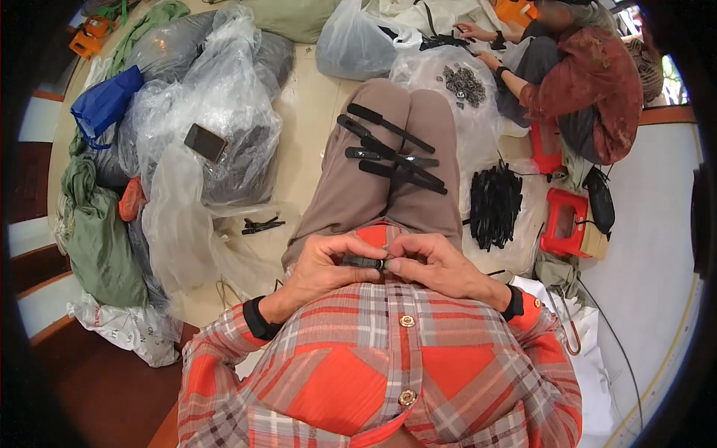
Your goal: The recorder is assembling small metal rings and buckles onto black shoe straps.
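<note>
In front of my shirt, both hands meet over a short black strap-like piece (362, 261). My left hand (323, 265) pinches its left part between thumb and fingers. At its right end, the thumb and fingertips of my right hand (437, 265) close on it; the fingers hide the detail there. Several long black straps (390, 128) with rounded ends lie crossed over my thighs. A thick bundle of similar black strips (496, 205) rests on the plastic to the right of my legs.
Small dark pieces (463, 86) are heaped on clear plastic ahead. A co-worker (586, 93) sits at the far right. Clear plastic bags (224, 112) fill the left, with a phone (205, 142) on top. A red-handled object (562, 222) stands at right; a few black strips (263, 225) lie left.
</note>
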Demonstrator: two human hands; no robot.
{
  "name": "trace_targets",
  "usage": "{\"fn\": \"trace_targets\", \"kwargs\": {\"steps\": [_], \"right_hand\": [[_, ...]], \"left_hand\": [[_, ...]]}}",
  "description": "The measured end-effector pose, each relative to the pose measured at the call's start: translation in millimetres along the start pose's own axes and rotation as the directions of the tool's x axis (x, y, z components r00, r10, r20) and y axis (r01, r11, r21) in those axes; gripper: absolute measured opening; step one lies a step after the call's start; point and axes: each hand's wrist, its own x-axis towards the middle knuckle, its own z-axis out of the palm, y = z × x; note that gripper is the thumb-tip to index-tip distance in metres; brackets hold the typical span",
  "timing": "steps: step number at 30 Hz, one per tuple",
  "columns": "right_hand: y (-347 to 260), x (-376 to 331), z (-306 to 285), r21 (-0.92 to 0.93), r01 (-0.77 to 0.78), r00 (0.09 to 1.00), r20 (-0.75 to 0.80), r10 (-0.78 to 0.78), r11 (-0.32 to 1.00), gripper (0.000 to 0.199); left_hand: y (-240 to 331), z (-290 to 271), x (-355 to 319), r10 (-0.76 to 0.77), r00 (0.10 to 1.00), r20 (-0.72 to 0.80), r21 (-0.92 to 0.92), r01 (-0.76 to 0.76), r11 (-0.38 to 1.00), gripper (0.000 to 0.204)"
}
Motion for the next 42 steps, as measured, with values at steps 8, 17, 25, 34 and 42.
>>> {"fn": "trace_targets", "kwargs": {"steps": [8, 17, 25, 34, 42], "right_hand": [[10.9, -3.5, 1.6, 0.013, -0.042, 0.999, 0.009, 0.042, 0.999, 0.018], [9.3, -1.3, 1.6, -0.06, 0.018, 0.999, 0.033, -0.016, 0.998, 0.019], [6.4, -0.4, 1.5, -0.023, -0.063, 0.996, 0.062, 0.064, 0.998, 0.014], [4.4, -4.7, 5.3, 0.011, -0.089, 0.995, 0.045, 0.089, 0.996, 0.015], [10.4, -0.1, 2.0, 0.093, -0.085, 0.996, 0.049, 0.08, 0.992, 0.015]], "left_hand": [[-5.2, 5.5, -5.4, -0.001, 1.0, -0.028, -0.115, -0.002, 0.993, 0.03], [-10.8, 2.2, -9.2, 0.075, 0.996, -0.043, 0.115, -0.07, 0.991, 0.024], [-17.0, 4.4, -11.2, 0.037, 0.997, -0.072, 0.076, -0.031, 0.997, 0.024], [-13.5, 5.3, -12.2, 0.042, 0.996, -0.081, 0.08, -0.035, 0.996, 0.023], [-15.7, 6.9, -7.7, 0.115, 0.993, -0.014, 0.121, -0.113, 0.986, 0.023]]}}
